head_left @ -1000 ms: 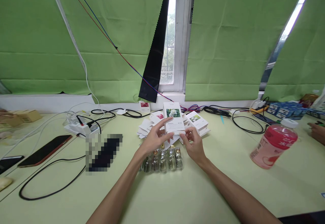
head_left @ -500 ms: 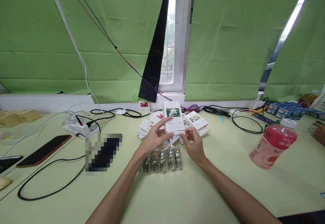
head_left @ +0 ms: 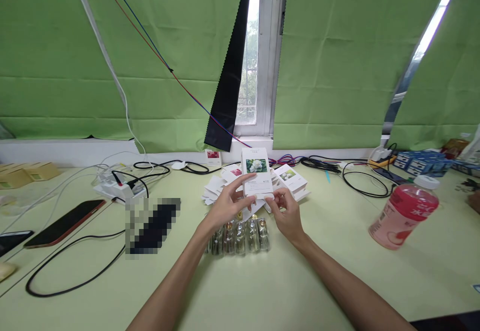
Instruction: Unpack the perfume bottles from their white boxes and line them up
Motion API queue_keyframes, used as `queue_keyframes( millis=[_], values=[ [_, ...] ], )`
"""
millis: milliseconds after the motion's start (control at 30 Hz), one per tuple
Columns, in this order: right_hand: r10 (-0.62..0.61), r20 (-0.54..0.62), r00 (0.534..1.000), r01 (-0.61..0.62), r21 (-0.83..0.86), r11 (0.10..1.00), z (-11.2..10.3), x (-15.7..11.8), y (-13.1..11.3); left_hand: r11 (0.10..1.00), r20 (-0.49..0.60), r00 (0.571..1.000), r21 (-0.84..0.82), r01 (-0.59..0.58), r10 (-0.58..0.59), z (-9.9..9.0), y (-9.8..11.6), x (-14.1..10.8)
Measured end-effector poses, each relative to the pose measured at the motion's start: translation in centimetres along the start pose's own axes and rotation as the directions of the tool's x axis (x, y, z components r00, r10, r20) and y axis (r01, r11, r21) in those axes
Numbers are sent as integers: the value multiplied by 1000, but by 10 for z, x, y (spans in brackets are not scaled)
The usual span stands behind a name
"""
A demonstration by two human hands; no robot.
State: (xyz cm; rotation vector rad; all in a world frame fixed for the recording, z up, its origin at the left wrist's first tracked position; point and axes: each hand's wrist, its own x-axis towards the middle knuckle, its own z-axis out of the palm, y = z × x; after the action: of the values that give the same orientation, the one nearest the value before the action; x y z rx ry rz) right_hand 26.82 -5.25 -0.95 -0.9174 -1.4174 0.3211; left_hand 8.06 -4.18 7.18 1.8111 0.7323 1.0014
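Observation:
A white carton (head_left: 256, 168) with a picture of white flowers stands upright between my hands. My left hand (head_left: 229, 203) grips its left side, the index finger lying across the front and the thumb at the lower edge. With thumb and fingertips, my right hand (head_left: 285, 213) pinches the lower right corner. Just in front of the carton, several small glass bottles (head_left: 240, 238) with gold-coloured necks lie side by side on the table. Behind it spreads a loose pile of white cartons (head_left: 290, 180), some flattened, some with flower pictures.
To the right stands a pink drink bottle (head_left: 403, 216) with a white cap. A phone (head_left: 67, 223), a power strip (head_left: 120, 188) and looping black cables lie to the left. Blue boxes (head_left: 422, 162) sit at the far right, yellow boxes (head_left: 32, 173) at the far left.
The carton has tipped slightly, its top edge a little higher; both my hands stay in place. A blurred hand at the far right edge has drawn back, and small dark items show there.

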Motion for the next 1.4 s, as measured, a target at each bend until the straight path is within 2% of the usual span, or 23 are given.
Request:
queue_keyframes(
  millis=[467,1400],
  values=[
    [-12,-4,1000,12,-17,1000,0,-1,0,999,-16,999,6,33,-33,1,1,-1],
    [-39,-9,999,38,-43,998,-1,0,-1,999,-2,1000,-33,21,-21,1,-3,0]
  ],
)
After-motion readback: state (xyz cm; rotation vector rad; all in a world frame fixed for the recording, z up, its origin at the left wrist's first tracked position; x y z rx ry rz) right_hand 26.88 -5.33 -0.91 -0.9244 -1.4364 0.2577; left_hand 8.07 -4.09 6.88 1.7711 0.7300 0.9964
